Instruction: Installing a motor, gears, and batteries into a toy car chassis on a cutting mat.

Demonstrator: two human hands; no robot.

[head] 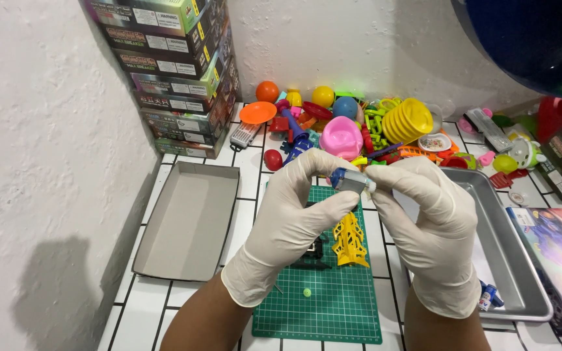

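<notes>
White latex gloves cover both of my hands, and between them I hold a small toy motor (351,181), silver-bodied with a blue end cap, raised above the green cutting mat (333,305). My left hand (291,221) has its thumb and forefinger closed on the blue end, while my right hand (427,224) pinches the pale tip at the other end, the rest of its fingers curled loosely. Below the motor, on the mat, stands a yellow lattice-shaped plastic part (349,242) touching a black part (313,253) that my left hand half hides, so I cannot tell how the 2 join. As I judge it, the build is early: the motor is in hand but not seated in anything, and 1 tiny green bead (307,292) lies loose on the mat near my left wrist. An empty grey cardboard box lid (187,221) sits to the left, a steel tray (521,273) to the right, and a heap of bright plastic toys (359,123) lies against the wall, untouched.
</notes>
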